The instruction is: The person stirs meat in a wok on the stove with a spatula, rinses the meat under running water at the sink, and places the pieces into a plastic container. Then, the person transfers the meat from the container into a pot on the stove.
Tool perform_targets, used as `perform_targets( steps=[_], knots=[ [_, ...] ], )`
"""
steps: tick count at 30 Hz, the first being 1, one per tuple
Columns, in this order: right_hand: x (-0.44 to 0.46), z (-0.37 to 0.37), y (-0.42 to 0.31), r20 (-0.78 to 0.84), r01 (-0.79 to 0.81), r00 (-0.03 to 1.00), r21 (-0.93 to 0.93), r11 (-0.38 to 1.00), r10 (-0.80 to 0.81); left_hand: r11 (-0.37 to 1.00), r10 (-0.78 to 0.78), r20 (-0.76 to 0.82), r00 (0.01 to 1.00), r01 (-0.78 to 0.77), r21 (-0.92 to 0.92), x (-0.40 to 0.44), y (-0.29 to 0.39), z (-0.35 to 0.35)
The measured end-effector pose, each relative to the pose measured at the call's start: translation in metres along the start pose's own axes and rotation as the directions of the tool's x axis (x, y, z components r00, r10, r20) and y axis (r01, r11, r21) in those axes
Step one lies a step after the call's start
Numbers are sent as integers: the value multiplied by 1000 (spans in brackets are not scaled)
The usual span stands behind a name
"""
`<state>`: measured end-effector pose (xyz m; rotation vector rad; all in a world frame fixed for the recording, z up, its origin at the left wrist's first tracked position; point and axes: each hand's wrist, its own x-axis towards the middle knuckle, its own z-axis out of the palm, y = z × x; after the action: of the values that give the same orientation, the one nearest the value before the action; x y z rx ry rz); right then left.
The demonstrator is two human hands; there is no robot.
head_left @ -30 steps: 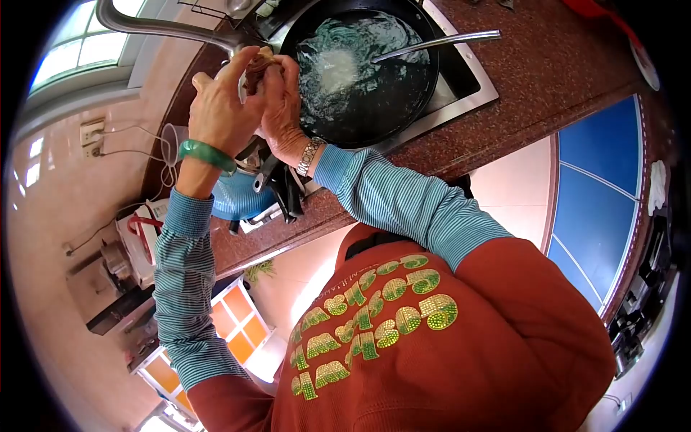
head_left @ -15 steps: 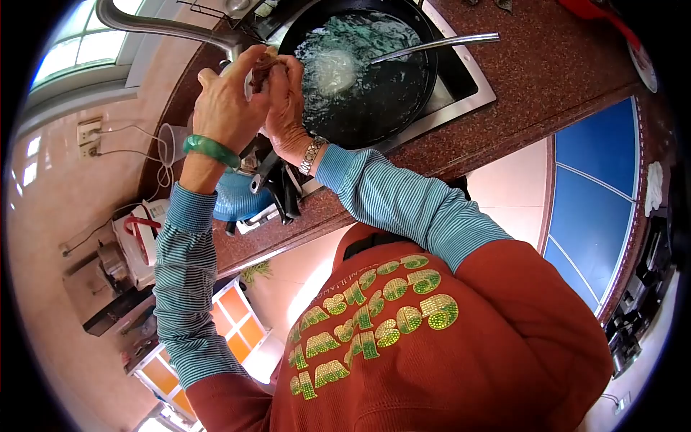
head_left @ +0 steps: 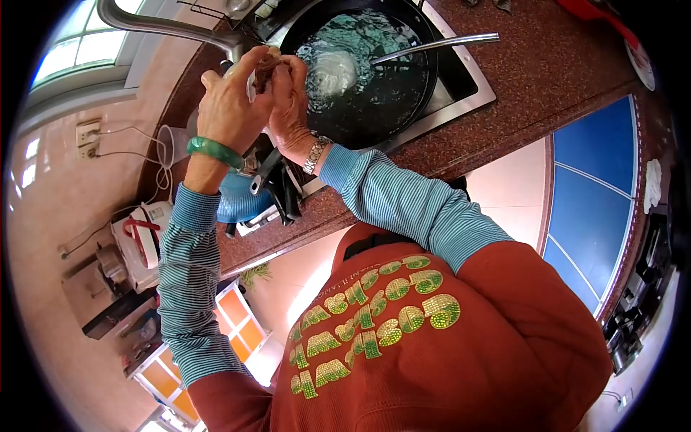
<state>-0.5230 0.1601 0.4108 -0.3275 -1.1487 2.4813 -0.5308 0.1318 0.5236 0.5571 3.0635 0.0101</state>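
Note:
My left hand (head_left: 234,101), a green bangle on its wrist, has its fingers closed around one side of a small brown, lumpy thing (head_left: 270,65). My right hand (head_left: 290,108), with a metal watch on its wrist, closes on the other side of it. Fingers cover much of the lump, and its kind cannot be made out. Both hands are at the left rim of a black wok (head_left: 374,133) holding rippling water. A pale round mass (head_left: 333,73) shows in the water. A utensil with a metal handle (head_left: 439,45) leans over the wok's right rim.
The wok sits on a steel-edged stove (head_left: 479,90) set in a speckled brown counter (head_left: 533,50). A curved metal faucet (head_left: 165,24) reaches in from upper left. Near my forearms are a blue pot (head_left: 241,198) and black handles (head_left: 286,198). A clear cup (head_left: 171,140) stands by the wall.
Both hands shift very slightly to the right, still gripping the brown lump. The pale mass looks whiter and more distinct, and the water's ripples differ.

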Motion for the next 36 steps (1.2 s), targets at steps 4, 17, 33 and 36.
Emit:
perform_targets(
  steps=[4, 17, 33, 36],
  knots=[
    [13, -11, -8, 40, 210, 977, -324, 923, -209, 886, -92, 35, 995, 98, -453, -13, -24, 12],
    [16, -74, -156, 694, 742, 664, -656, 137, -278, -277, -100, -116, 988, -140, -951, -36, 47, 74],
    [-96, -407, -463, 399, 316, 785, -916, -247, -474, -371, 674, -74, 735, 251, -894, -85, 481, 50],
    [-137, -471, -533, 344, 230, 798, -933, -277, -495, -386, 787, -104, 608, 353, -852, -110, 574, 48]
  ],
)
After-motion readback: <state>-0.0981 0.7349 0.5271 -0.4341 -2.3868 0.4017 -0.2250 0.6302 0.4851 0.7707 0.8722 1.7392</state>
